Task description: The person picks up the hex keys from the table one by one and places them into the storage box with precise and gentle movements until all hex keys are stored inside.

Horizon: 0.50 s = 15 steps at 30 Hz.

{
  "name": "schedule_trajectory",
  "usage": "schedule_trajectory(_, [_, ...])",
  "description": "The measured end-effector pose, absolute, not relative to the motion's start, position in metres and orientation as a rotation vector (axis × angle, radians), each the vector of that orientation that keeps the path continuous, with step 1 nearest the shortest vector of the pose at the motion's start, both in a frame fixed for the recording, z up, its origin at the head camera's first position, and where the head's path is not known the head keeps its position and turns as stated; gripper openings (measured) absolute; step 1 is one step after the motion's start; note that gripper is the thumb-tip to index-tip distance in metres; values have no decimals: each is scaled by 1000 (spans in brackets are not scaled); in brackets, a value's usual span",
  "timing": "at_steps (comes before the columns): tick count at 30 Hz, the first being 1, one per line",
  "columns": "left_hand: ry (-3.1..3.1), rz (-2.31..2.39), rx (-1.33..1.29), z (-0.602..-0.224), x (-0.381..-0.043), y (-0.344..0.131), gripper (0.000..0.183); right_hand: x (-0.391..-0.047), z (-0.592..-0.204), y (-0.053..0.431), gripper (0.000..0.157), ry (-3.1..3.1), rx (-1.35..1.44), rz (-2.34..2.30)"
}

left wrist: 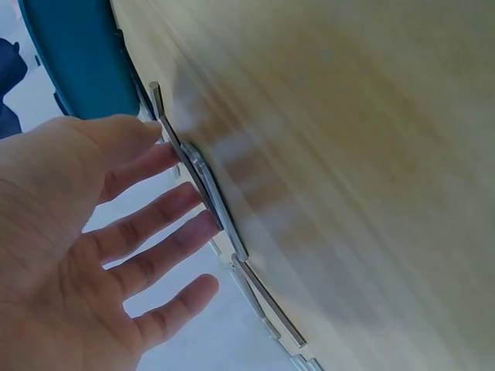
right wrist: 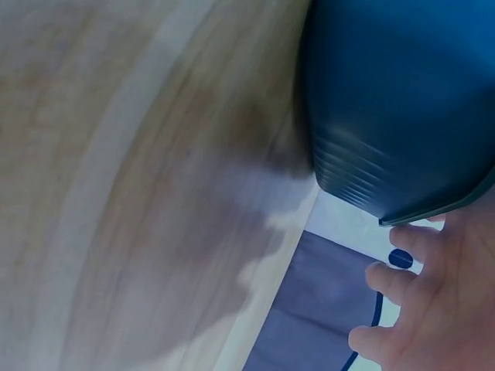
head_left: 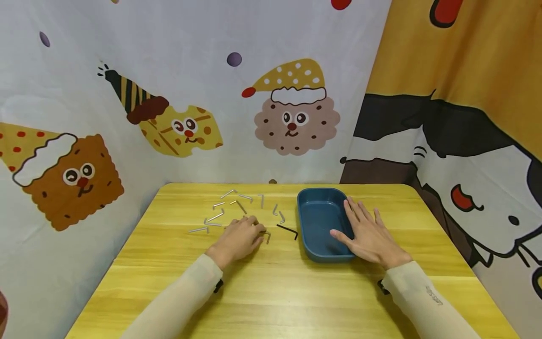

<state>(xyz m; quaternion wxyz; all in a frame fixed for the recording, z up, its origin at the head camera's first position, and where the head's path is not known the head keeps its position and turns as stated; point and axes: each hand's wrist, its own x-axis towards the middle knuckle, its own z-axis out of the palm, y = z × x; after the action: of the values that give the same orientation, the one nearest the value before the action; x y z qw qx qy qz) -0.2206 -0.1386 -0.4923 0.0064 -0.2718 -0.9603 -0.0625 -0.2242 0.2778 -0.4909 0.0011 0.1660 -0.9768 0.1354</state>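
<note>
Several L-shaped hex keys (head_left: 215,216), mostly silver, lie scattered on the table to the left of a blue tray (head_left: 313,258). My left hand (head_left: 240,238) is low among them, thumb and index finger pinching a bronze-toned hex key (head_left: 268,238) near its bend. In the left wrist view, that hex key (left wrist: 184,158) runs along the fingertips, with another silver key (left wrist: 220,197) right beside it. My right hand (head_left: 368,233) rests on the tray's right rim, its fingers straight and spread, the thumb reaching over the inside.
A black hex key (head_left: 288,229) lies between my left hand and the tray. The wooden table (head_left: 288,301) ends at the back against a curtain (head_left: 237,28) printed with cartoon figures. More curtain hangs at both sides.
</note>
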Motion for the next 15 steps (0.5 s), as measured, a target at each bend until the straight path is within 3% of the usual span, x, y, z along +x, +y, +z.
schedule_trajectory(15, [-2919, -93, -830, -498, -231, -136, 13, -225, -497, 280, 109, -3059, 494, 452])
